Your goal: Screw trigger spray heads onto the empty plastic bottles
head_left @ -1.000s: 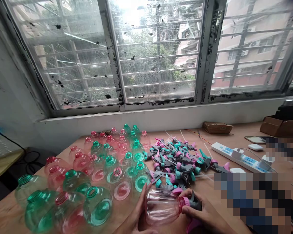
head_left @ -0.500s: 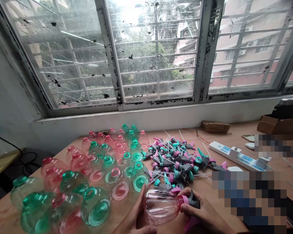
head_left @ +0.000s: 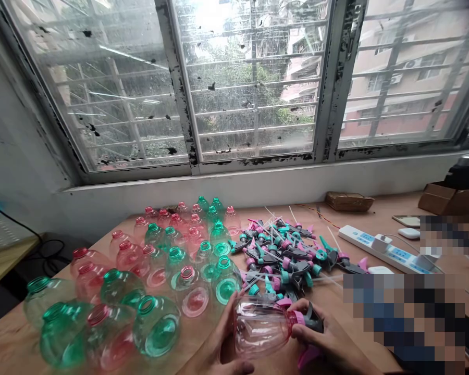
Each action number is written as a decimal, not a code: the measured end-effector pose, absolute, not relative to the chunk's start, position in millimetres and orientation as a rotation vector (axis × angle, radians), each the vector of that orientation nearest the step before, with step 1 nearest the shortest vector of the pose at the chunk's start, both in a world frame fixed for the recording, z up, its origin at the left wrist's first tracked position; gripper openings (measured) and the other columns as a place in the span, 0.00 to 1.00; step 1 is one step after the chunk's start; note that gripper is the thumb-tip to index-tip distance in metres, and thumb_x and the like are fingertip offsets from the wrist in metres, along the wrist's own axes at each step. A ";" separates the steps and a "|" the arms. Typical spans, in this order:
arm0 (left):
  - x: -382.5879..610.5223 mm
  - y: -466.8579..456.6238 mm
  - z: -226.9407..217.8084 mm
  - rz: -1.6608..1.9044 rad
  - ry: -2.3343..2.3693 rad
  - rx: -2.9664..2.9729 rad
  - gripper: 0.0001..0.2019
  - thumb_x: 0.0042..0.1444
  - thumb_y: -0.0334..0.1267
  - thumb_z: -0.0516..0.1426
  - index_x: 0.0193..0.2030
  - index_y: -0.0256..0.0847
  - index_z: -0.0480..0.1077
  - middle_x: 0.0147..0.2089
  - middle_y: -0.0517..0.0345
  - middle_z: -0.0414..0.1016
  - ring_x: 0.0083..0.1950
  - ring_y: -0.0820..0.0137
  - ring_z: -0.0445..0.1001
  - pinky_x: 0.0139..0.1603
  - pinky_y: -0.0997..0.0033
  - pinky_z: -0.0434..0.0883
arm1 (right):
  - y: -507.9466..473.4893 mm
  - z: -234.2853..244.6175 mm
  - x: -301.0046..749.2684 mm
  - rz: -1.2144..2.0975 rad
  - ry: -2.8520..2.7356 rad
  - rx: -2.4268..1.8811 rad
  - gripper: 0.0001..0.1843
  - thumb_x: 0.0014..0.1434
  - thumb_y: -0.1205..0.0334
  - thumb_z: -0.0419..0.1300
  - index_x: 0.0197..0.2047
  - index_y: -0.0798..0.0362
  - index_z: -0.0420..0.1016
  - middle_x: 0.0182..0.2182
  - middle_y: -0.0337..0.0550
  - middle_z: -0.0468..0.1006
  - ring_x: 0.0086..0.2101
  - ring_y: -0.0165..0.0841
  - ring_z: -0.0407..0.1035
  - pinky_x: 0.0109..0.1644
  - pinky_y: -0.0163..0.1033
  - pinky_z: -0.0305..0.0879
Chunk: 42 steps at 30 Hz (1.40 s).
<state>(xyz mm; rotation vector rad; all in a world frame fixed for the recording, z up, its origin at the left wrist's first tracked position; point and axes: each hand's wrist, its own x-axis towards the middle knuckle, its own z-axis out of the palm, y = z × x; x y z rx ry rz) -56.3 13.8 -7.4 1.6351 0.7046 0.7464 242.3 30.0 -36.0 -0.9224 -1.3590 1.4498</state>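
A clear pink spray bottle [head_left: 260, 328] lies tilted on its side between my hands, its neck to the right. My left hand [head_left: 222, 341] wraps round the bottle's base and lower side. With thumb and fingers, my right hand [head_left: 316, 330] grips the pink collar [head_left: 296, 319] of a grey spray head seated on the neck. Just beyond my hands is a heap of loose spray heads [head_left: 281, 255] in grey, pink and teal, with thin white tubes. Several open-necked bottles, such as a green one [head_left: 156, 325] and a pink one [head_left: 111, 338], stand to the left.
A white power strip [head_left: 386, 249] with plugs and cables lies to the right. Behind it are a brown packet [head_left: 349, 201] and a cardboard box [head_left: 449, 199]. Blurred patches hide part of the right side. A barred window [head_left: 254, 83] rises behind the wooden table [head_left: 203, 359].
The view has shifted slightly, so everything sits a little differently in the picture. Both hands keep their hold on the bottle and its spray head collar.
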 end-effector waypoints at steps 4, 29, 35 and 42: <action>-55.2 12.6 -7.9 0.770 0.723 1.662 0.50 0.60 0.45 0.66 0.75 0.74 0.33 0.85 0.66 0.33 0.84 0.55 0.35 0.82 0.44 0.39 | 30.3 -37.3 242.6 1.448 -1.356 -0.935 0.24 0.52 0.43 0.75 0.39 0.53 0.77 0.23 0.33 0.74 0.25 0.30 0.64 0.28 0.34 0.57; -54.0 10.8 -9.7 0.799 0.762 1.622 0.56 0.55 0.45 0.70 0.76 0.73 0.34 0.85 0.64 0.38 0.84 0.57 0.36 0.83 0.48 0.39 | 28.5 -34.8 241.3 1.451 -1.324 -0.956 0.24 0.51 0.42 0.75 0.39 0.52 0.77 0.22 0.32 0.74 0.24 0.31 0.66 0.30 0.34 0.59; -50.5 12.7 -4.0 0.796 0.740 1.531 0.50 0.55 0.49 0.69 0.77 0.64 0.42 0.84 0.57 0.39 0.84 0.51 0.36 0.83 0.46 0.40 | 29.1 -36.4 240.6 1.456 -1.322 -0.951 0.25 0.51 0.41 0.74 0.40 0.52 0.77 0.21 0.32 0.74 0.23 0.31 0.65 0.29 0.34 0.56; -55.0 15.9 -21.1 0.873 0.778 1.643 0.47 0.60 0.44 0.66 0.75 0.75 0.39 0.83 0.61 0.47 0.83 0.51 0.46 0.81 0.45 0.51 | 29.0 -34.3 241.4 1.435 -1.311 -0.956 0.23 0.50 0.43 0.75 0.39 0.52 0.78 0.23 0.34 0.76 0.25 0.32 0.66 0.30 0.35 0.58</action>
